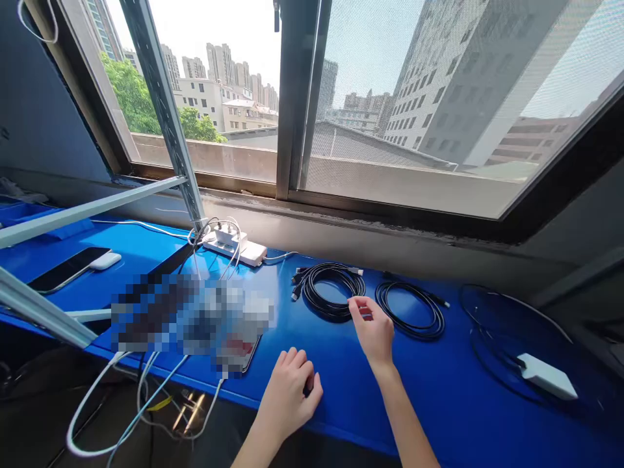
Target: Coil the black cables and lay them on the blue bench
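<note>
My right hand (pixel 373 330) is over the right edge of a coiled bundle of black cables (pixel 312 300), thumb and fingers curled together. Whether a strand is between its fingertips I cannot make out. Several plugs stick out from the bundle's left side, and a light connector lies at its top right. Just right of that hand lies a second, thinner black cable coil (pixel 441 318) with a plug end. My left hand (pixel 292 390) is at the table's front edge, loosely curled, with no held thing visible.
A white power strip (pixel 251 252) with chargers stands by the window. Phones, one being a black phone (pixel 73 266), and a blurred patch are on the left. A white adapter (pixel 548 377) with cords lies right. A metal frame (pixel 168 110) crosses the left; cables hang off the blue table (pixel 341 396).
</note>
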Motion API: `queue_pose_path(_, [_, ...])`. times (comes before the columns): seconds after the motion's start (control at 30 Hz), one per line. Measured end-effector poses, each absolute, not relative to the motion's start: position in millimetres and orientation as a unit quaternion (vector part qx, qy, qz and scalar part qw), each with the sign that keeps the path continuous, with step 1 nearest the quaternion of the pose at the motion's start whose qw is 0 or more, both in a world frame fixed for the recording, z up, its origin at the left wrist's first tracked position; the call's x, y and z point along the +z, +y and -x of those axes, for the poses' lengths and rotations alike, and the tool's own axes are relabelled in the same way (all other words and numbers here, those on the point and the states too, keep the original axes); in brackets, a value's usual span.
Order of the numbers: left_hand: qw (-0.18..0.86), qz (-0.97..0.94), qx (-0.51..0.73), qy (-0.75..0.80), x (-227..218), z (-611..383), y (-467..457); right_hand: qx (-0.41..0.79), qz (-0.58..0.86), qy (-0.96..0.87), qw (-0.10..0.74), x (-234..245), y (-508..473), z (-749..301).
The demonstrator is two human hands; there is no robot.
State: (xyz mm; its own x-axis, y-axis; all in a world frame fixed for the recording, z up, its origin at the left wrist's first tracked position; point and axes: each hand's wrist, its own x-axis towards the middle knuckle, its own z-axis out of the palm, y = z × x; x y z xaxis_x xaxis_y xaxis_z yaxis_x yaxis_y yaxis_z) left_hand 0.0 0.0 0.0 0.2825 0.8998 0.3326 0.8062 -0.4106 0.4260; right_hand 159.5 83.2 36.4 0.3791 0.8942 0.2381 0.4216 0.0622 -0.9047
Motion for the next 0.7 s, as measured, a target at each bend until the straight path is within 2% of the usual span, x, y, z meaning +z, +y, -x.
queue_pose_path(0.1, [0.106,-0.792,0.269,0.538,-1,0,0,0.094,0.739,-0.525,0.412,28,90,-221])
queue_pose_path(0.2, [0.119,-0.785,0.277,0.541,-2,-1,1,0.050,0.783,-0.529,0.324,13,86,-264])
queue_pose_path(0.33, [0.123,-0.780,0.261,0.555,-3,-4,1,0.105,0.735,-0.609,0.278,9,64,-280])
queue_pose_path(0.43, [0.118,-0.778,0.231,0.573,-2,-6,0,0.180,0.723,-0.613,0.262,35,55,-278])
queue_pose_path(0.57, [0.098,-0.780,0.196,0.586,-1,-8,0,0.148,0.780,-0.468,0.388,104,63,-272])
queue_pose_path(0.7, [0.087,-0.778,0.202,0.588,-1,-9,-1,0.165,0.638,-0.409,0.631,169,68,-248])
